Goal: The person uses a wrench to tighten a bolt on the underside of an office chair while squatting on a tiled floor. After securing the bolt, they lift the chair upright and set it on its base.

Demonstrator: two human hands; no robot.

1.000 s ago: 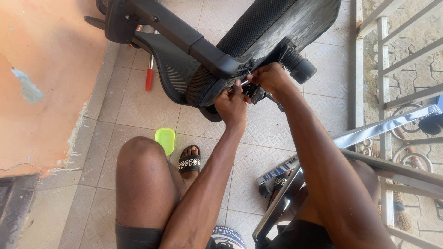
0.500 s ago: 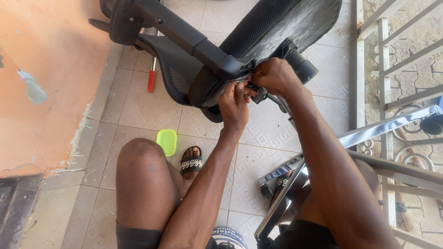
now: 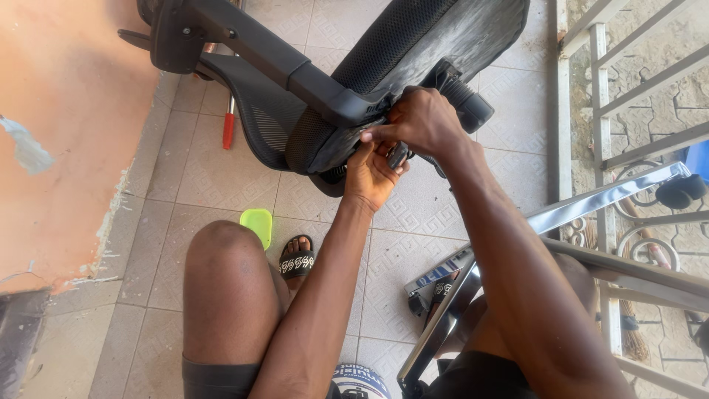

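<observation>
A black mesh office chair point(image 3: 413, 44) lies tipped over on the tiled floor ahead of me, its black armrest bar point(image 3: 273, 63) running up to the left. My right hand point(image 3: 421, 122) grips the chair's frame at the joint under the seat, fingers curled over the edge. My left hand point(image 3: 371, 174) reaches up from below and pinches a small dark part point(image 3: 397, 155) at the same joint. What that small part is cannot be made out.
A red-handled screwdriver point(image 3: 229, 125) lies on the tiles at the left, a small green lid point(image 3: 257, 223) near my sandalled foot point(image 3: 297, 258). A chrome chair base leg point(image 3: 591, 203) crosses my right knee. An orange wall stands left, a metal railing point(image 3: 591, 89) right.
Both hands have stayed at the joint; the right hand has shifted slightly left over the frame edge, and the left hand has edged up closer under it.
</observation>
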